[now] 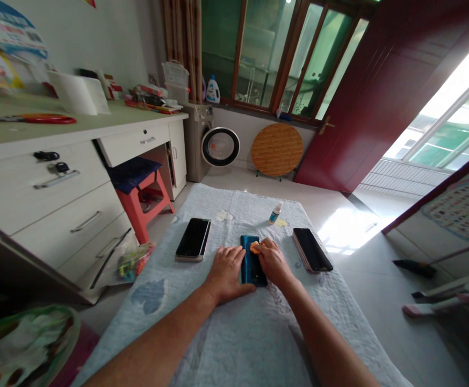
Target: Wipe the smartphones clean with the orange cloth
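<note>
A blue smartphone (251,269) lies flat on the cloth-covered table, its glossy side up. Along its left edge rest the fingers of my left hand (226,274), with the thumb by its near edge, bracing it. My right hand (273,262) is closed on a small orange cloth (254,247) pressed against the phone's upper right part. To the left lies a dark-screened phone (194,238), seemingly on a pale base or box. Another dark-screened phone (312,250) lies to the right. Beyond my hands stands a small spray bottle (275,213) with a blue label.
A pale quilted cloth (234,344) covers the table. On the left are a white desk (77,188), a red stool (143,201) and a bin (73,349). Behind stand a washing machine (197,145) with its door open and a round wooden tabletop (277,150). A red door (363,97) stands right.
</note>
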`<state>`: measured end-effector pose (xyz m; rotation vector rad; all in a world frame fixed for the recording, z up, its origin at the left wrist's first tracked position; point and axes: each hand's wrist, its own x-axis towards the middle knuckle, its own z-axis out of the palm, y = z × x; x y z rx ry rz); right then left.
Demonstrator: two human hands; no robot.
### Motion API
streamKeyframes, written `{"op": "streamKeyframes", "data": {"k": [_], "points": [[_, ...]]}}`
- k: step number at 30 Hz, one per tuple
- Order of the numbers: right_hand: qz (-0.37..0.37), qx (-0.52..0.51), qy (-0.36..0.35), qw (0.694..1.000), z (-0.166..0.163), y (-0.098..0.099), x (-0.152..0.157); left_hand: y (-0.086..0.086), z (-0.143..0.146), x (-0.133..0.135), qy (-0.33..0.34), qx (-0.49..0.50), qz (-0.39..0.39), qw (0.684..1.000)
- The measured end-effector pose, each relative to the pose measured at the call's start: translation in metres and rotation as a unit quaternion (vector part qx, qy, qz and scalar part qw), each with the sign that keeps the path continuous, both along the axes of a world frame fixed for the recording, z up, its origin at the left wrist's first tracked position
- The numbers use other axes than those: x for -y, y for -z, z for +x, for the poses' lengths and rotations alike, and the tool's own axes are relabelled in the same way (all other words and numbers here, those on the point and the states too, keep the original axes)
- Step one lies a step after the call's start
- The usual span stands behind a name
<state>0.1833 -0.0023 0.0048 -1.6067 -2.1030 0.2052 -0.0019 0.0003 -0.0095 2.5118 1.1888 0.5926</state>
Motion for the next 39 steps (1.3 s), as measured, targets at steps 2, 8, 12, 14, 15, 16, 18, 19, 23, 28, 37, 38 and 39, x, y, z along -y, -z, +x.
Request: {"op": "streamKeyframes", "data": {"k": [2,8,12,14,15,16,18,19,23,28,37,38,39], "points": [[0.004,0.011,0.021,1.000,0.006,0.002,-0.011,-0.002,0.000,0.000,0.001,-0.005,0.000,1.000],[0.007,0.044,0.068,0.997,0.008,0.005,-0.034,-0.003,0.000,0.000,0.004,0.002,-0.003,1.000],[-0.007,0.090,0.069,0.994,-0.007,0.005,-0.043,-0.005,-0.001,0.000,0.007,-0.002,-0.009,1.000],[-0.013,0.103,0.056,0.993,-0.018,0.004,-0.046,-0.007,-0.001,0.001,0.005,-0.008,-0.015,1.000],[-0.015,0.105,0.048,0.993,-0.024,0.004,-0.047,-0.009,-0.001,0.002,0.003,-0.012,-0.019,1.000],[-0.017,0.107,0.041,0.993,-0.029,0.003,-0.048,-0.011,0.000,0.003,0.001,-0.016,-0.023,1.000],[-0.020,0.108,0.031,0.994,-0.037,0.002,-0.050,-0.014,0.000,0.004,-0.005,-0.019,-0.030,0.999],[-0.021,0.108,0.028,0.994,-0.039,0.002,-0.050,-0.015,0.000,0.005,-0.007,-0.019,-0.031,0.999],[-0.035,0.112,0.034,0.992,-0.032,0.001,-0.051,-0.016,0.001,0.006,-0.016,-0.013,-0.030,0.999],[-0.056,0.091,0.088,0.990,-0.006,0.001,-0.045,-0.009,0.002,0.006,-0.023,-0.013,-0.014,1.000],[-0.076,0.079,0.186,0.976,-0.003,-0.001,-0.040,-0.005,0.001,0.005,-0.018,-0.019,-0.007,1.000],[-0.075,0.080,0.194,0.975,-0.004,-0.001,-0.040,-0.005,0.001,0.005,-0.018,-0.020,-0.006,1.000],[-0.073,0.081,0.199,0.974,-0.004,0.000,-0.040,-0.005,0.001,0.005,-0.018,-0.020,-0.006,1.000]]}}
